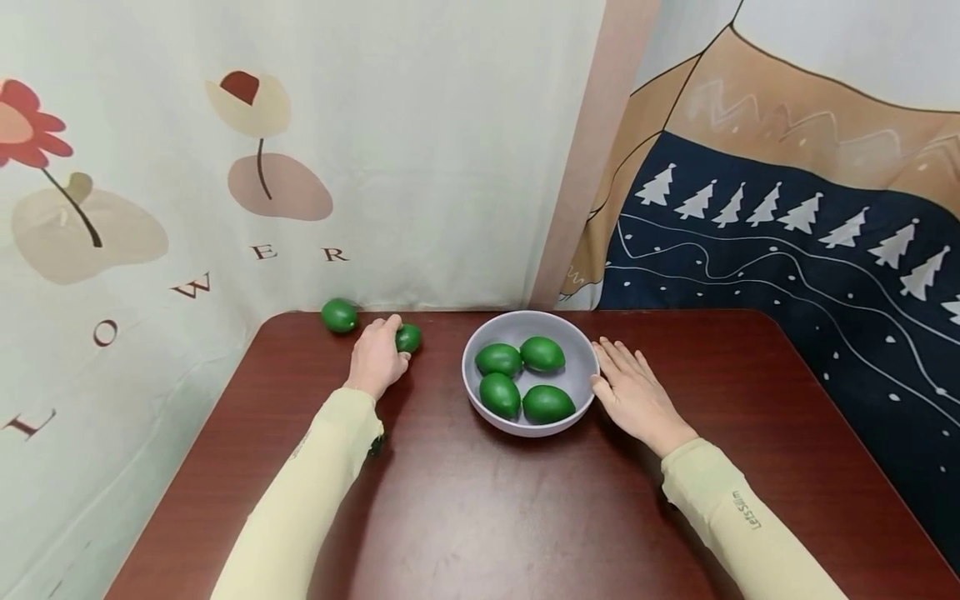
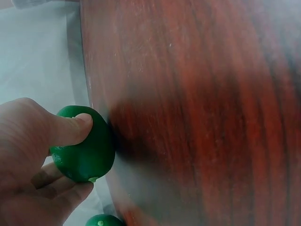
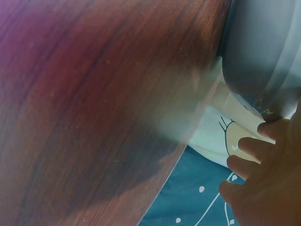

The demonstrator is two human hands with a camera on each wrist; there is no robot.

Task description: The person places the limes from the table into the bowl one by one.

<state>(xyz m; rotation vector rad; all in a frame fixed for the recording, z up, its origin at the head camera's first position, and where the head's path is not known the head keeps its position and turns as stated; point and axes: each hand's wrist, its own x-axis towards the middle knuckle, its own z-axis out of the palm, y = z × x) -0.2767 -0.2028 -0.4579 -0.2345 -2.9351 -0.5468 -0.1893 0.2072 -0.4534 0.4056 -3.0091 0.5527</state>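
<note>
My left hand (image 1: 377, 358) grips a green lime (image 1: 408, 338) near the table's far edge. In the left wrist view the thumb lies across this lime (image 2: 87, 150) and fingers support it from the other side. A second lime (image 1: 339, 316) sits to the left of that hand, at the back edge. Several more limes (image 1: 499, 396) lie inside a round grey bowl (image 1: 531, 429) at the middle back. Against the bowl's right side rests my right hand (image 1: 637, 392), its fingers extended. The right wrist view has those fingertips close by the bowl's outer wall (image 3: 263, 56).
The dark red-brown wooden table (image 1: 480, 517) meets a pale curtain (image 1: 450, 167) printed with flowers at its back. To the right hangs a navy cloth (image 1: 750, 275) with white trees. A small dark thing (image 1: 377, 444) shows beneath the left cuff.
</note>
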